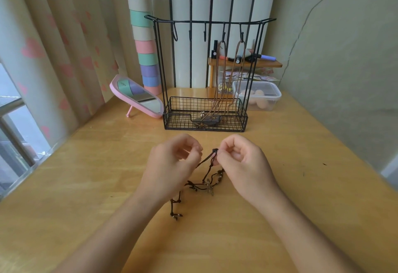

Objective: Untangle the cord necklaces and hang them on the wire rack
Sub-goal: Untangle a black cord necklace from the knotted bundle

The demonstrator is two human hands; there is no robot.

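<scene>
Over table (290, 197), dark cord necklace (208, 185) strung between pinching left hand (170, 165), right hand (243, 162)

The rack (178, 120) stands on the table (301, 165), a mirror (137, 97) left of it, a box (258, 96) behind its right end. Hanging necklaces (218, 61) drop into its basket; a loose necklace (207, 183) lies in front.

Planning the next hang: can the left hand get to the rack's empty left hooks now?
Probably yes: only bare table lies between the left hand and the rack, though it pinches the dark necklace.
</scene>
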